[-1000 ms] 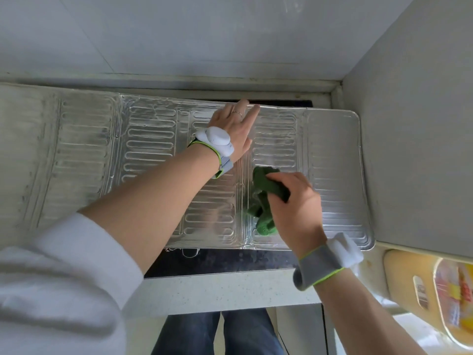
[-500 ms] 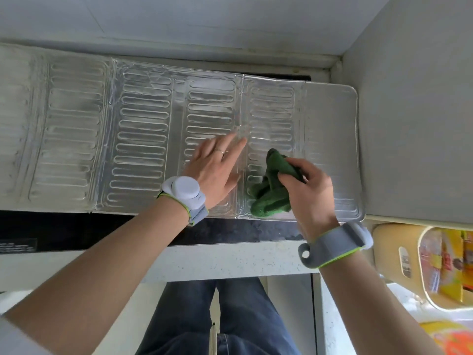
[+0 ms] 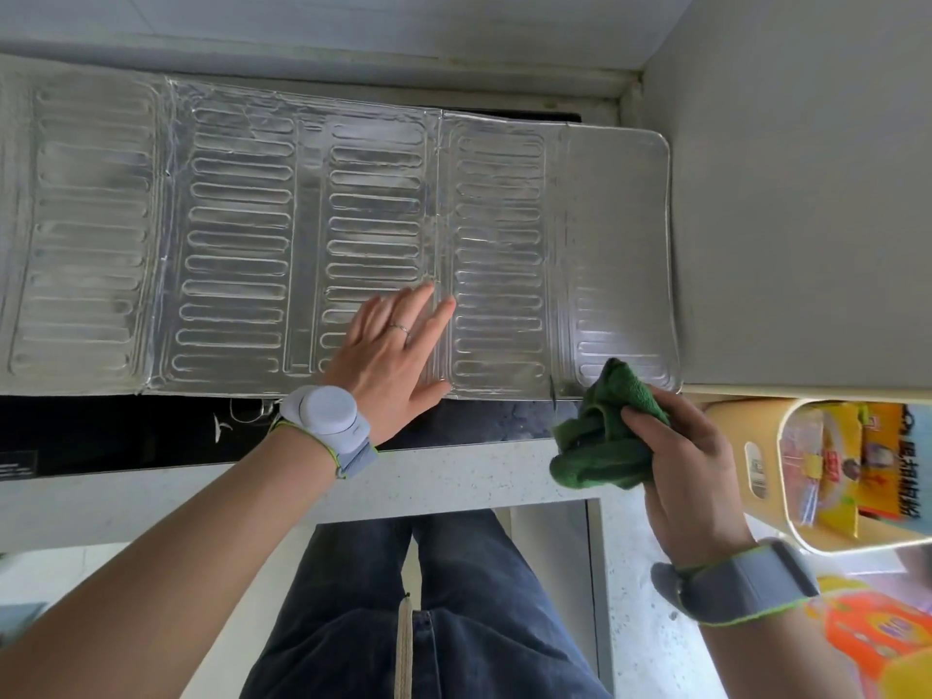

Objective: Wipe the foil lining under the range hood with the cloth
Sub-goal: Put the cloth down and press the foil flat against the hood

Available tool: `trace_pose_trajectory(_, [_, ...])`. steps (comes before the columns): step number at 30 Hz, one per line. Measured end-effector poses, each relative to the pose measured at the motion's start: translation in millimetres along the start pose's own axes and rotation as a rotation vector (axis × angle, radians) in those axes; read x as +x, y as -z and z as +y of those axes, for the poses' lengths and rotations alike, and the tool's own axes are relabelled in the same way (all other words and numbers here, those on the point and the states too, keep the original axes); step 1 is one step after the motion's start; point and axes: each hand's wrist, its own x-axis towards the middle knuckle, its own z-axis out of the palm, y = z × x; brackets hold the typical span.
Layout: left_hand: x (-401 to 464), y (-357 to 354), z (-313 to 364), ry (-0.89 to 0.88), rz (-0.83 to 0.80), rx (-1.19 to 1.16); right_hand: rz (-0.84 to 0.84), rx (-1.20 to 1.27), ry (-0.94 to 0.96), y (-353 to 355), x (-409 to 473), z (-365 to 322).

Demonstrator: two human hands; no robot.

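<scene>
The ribbed silver foil lining (image 3: 242, 234) stretches across the upper half of the view. My left hand (image 3: 391, 350) lies flat on its near edge with fingers spread, a ring on one finger. My right hand (image 3: 681, 461) grips a bunched green cloth (image 3: 602, 436). The cloth touches only the foil's near right corner and mostly hangs over the dark surface and the counter edge.
A grey cabinet side (image 3: 797, 194) walls the right. A black surface (image 3: 126, 431) and a speckled white counter edge (image 3: 444, 471) run below the foil. A yellow basket (image 3: 756, 476) of packets sits at lower right. My jeans-clad legs (image 3: 428, 612) show below.
My right hand drew the cloth down and right, from mid-panel to the foil's near right corner. My left hand slid from the far edge to the near edge. The view tilted.
</scene>
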Motion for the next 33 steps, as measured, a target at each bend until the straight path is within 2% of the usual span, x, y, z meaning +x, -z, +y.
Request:
trace_pose_trajectory(4, [0,1,3,-0.001,-0.022,0.01,-0.016,-0.041,-0.053,21,-9,18])
trace_pose_trajectory(10, [-10,1,-1,0.048,-0.012,-0.032,0.048,-0.083,-0.136,29,6,51])
trace_pose_trajectory(14, [-31,7,-19,0.152,0.023,-0.072,0.135,-0.08,-0.172,27,37,74])
trace_pose_trajectory(18, [-58,16,-55,0.277,0.026,-0.062,0.187,-0.191,-0.202,27,56,79])
trace_pose_trajectory(22, [-70,33,-109,0.415,0.043,-0.008,0.134,-0.472,-0.194,25,57,66])
trace_pose_trajectory(25, [-66,49,-147,0.452,0.07,0.041,0.019,-0.83,-0.145,22,49,51])
trace_pose_trajectory(28, [-55,64,-173,0.461,0.097,0.076,-0.073,-1.187,-0.014,9,39,29])
trace_pose_trajectory(33, [-20,81,-187,0.403,0.153,0.107,-0.099,-1.291,0.27,-59,25,-45])
